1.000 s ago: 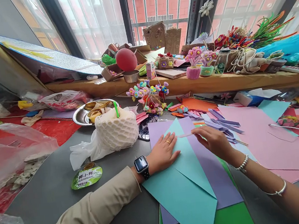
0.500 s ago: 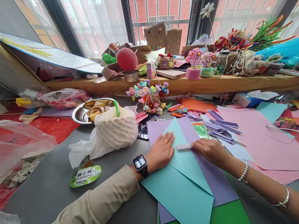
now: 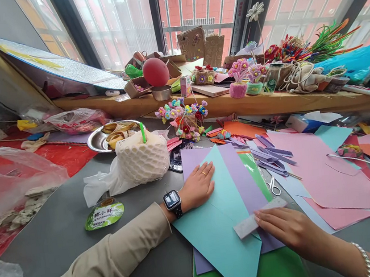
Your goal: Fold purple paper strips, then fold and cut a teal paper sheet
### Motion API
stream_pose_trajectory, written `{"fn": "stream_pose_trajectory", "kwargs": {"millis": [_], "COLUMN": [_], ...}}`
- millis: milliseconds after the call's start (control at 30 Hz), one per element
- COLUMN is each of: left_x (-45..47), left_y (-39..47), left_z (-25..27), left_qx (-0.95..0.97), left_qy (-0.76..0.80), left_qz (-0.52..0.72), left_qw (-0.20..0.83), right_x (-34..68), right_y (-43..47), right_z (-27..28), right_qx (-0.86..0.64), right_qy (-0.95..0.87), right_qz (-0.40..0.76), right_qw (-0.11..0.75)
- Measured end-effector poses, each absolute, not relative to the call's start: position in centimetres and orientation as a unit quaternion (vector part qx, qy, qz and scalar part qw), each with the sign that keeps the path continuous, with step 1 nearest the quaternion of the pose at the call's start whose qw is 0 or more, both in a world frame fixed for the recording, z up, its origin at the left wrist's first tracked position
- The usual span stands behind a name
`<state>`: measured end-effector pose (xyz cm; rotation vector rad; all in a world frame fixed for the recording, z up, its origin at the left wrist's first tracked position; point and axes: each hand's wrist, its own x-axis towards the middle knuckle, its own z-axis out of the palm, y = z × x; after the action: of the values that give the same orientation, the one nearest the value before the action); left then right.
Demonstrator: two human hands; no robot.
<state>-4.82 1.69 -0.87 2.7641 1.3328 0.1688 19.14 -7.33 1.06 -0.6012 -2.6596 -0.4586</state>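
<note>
**Flat strip pressed along teal fold**

Nearest, the right hand (image 3: 292, 231) lies fingers extended on a pale, flat rectangular strip (image 3: 258, 217), pressing it onto the folded teal paper sheet's (image 3: 216, 229) lower edge. The left hand (image 3: 198, 184), palm down, fingers spread, pins the sheet's upper part over lilac paper (image 3: 240, 176). Beyond lie small scissors (image 3: 272, 186).

Green round label (image 3: 103, 214) on grey table: "椰小鲜", "YEXIAOXIAN" beneath.
</note>
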Motion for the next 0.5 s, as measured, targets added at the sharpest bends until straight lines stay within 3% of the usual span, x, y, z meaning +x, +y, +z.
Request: {"fn": "stream_pose_trajectory", "kwargs": {"millis": [267, 500], "left_x": [-4.8, -5.3], "left_y": [1.6, 1.9], "left_z": [-0.5, 1.0], "left_qx": [0.895, 0.867], "left_qy": [0.435, 0.448], "left_qz": [0.067, 0.122], "left_qw": [0.067, 0.181], "right_x": [19.8, 20.8], "right_y": [-9.5, -6.9], "right_z": [1.4, 3.5], "right_qx": [-0.18, -0.195], "right_qy": [-0.956, -0.957], "right_qz": [-0.15, -0.122], "right_qw": [0.175, 0.179]}}
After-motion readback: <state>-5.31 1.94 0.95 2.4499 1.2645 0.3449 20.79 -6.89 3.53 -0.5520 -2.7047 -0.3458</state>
